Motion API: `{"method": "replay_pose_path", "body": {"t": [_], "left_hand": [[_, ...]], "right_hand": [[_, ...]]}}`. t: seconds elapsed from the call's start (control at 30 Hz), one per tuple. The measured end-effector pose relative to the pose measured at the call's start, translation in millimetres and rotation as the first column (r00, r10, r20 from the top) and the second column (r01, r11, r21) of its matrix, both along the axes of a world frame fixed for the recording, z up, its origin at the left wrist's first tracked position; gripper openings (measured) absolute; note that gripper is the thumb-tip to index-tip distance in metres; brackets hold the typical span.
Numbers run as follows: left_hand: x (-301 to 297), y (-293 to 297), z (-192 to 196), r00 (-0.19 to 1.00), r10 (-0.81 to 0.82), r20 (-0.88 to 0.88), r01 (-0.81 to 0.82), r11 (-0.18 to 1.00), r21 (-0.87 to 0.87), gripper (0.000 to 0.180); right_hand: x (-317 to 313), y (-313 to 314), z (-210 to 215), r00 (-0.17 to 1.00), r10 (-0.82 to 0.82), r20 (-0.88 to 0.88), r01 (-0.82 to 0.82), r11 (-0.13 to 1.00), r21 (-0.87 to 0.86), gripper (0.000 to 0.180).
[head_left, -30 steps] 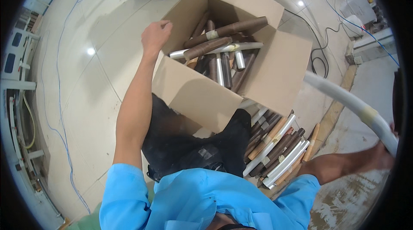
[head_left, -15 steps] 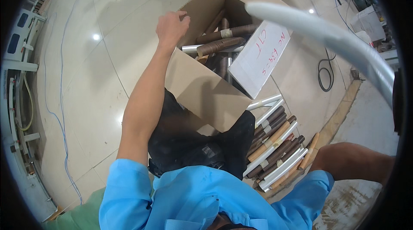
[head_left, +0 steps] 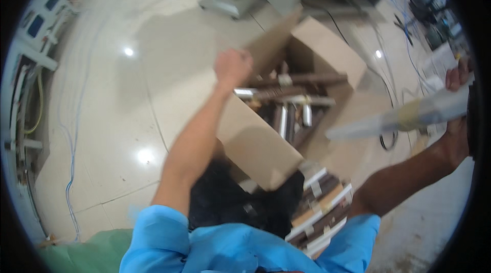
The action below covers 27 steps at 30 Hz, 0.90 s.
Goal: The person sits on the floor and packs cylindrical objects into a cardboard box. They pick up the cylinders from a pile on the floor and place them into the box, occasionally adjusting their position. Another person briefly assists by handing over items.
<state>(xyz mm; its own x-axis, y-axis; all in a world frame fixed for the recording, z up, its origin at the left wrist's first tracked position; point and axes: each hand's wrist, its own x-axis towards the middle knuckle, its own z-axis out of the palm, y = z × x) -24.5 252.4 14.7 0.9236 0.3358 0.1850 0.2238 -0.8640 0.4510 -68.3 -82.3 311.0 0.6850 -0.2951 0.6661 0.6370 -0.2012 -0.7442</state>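
Observation:
A cardboard carton [head_left: 261,142] stands open in front of me, holding several brown and silvery tubes [head_left: 302,80] that lie crosswise. My left hand [head_left: 233,71], blurred, is closed at the edge of the carton's left flap [head_left: 273,43]. At the right rim of the view, my right hand [head_left: 456,76] grips a long silvery-white tube [head_left: 368,126] with a band of yellowish tape round it. Its free end points left, beside the carton's right side. The dark rim cuts off part of this hand and the tube's other end.
On the floor by my right knee lies a row of brown, tan and white tubes [head_left: 322,206]. A grey machine base [head_left: 230,2] stands beyond the carton. Cables [head_left: 71,171] run along the floor at left, and a black cable [head_left: 389,142] lies at right.
The silvery-white tube has swung down from above the carton's far side to its right side, and my right hand has come into view. My left hand stays at the flap. The view has shifted.

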Motion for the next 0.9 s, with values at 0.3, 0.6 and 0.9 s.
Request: {"method": "replay_pose_path", "body": {"t": [0.3, 0.6, 0.9], "left_hand": [[-12, -11, 10, 0.999, 0.009, 0.044, -0.002, 0.988, -0.153, 0.031], [-19, -19, 14, 0.998, -0.059, -0.017, 0.055, 0.982, -0.182, 0.036], [-8, -18, 9, 0.993, -0.095, -0.077, 0.088, 0.993, -0.079, 0.039]], "right_hand": [[71, -8, -102, 0.933, 0.338, -0.121, -0.232, 0.826, 0.513, 0.058], [104, -7, -314, 0.844, 0.101, -0.527, 0.296, 0.733, 0.613, 0.085], [109, -54, -444, 0.332, 0.384, -0.861, 0.096, 0.895, 0.436, 0.070]]}}
